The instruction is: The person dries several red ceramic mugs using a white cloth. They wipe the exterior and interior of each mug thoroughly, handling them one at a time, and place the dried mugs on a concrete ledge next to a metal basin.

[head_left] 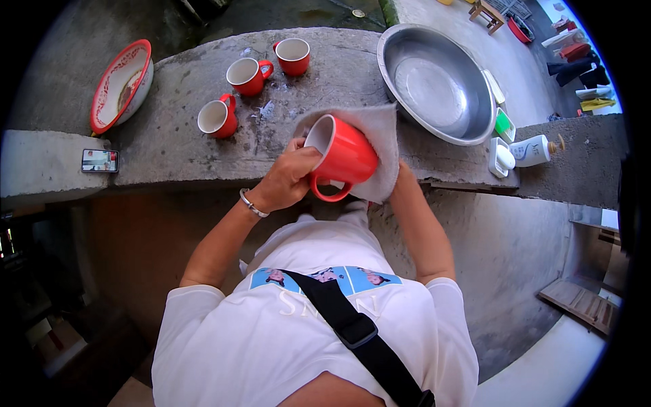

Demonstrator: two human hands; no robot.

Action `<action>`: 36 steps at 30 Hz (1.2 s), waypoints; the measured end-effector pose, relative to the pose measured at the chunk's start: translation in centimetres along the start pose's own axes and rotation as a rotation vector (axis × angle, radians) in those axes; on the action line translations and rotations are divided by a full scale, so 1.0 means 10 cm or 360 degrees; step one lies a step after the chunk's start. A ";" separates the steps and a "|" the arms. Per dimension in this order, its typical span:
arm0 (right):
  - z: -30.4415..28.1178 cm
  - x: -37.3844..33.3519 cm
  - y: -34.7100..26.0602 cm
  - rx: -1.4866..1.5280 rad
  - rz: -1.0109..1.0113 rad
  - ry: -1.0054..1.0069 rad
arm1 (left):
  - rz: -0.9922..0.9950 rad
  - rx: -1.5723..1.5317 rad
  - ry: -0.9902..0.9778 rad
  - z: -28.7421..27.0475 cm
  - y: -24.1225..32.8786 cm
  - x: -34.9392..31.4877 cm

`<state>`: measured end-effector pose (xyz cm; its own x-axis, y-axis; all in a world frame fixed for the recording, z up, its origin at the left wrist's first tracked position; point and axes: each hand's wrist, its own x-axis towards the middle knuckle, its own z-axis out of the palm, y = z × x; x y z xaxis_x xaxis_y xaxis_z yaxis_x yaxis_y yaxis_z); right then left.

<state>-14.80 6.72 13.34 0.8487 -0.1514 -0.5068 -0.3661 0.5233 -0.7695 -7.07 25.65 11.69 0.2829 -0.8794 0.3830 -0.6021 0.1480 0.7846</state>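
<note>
Mug [352, 156]: apparently mid-wipe; next, probably a turn.
Left hand [289, 175]: pinching rim.
Right hand: behind cloth [388, 146], cannot tell.

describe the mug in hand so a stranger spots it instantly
Find the grey concrete counter with three red mugs standing on it. Near its front edge, the left hand grips a fourth red mug against a grey cloth. Unlike the others, it is held tilted, its pale mouth turned left.
</note>
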 end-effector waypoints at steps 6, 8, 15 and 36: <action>0.21 -0.05 0.19 -0.1169 -0.1732 0.0469 | -0.0507 -0.0491 0.0560 0.41 -0.06 -0.06; 0.24 -0.06 0.25 -0.1453 -0.2073 0.0630 | -0.0625 -0.0761 0.0744 0.48 -0.01 0.01; 0.13 -0.13 0.49 -0.1785 -0.1914 0.0442 | -0.0803 -0.1009 0.0386 0.46 -0.38 -0.14; 0.52 0.09 0.60 -0.0209 -0.1534 0.0280 | -0.0559 -0.0462 0.0969 0.55 -0.26 0.07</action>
<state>-14.28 14.11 10.26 0.7409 -0.5920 0.3171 0.4035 0.0150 -0.9148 -9.44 22.16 7.24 0.8344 -0.5042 0.2224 -0.2040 0.0924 0.9746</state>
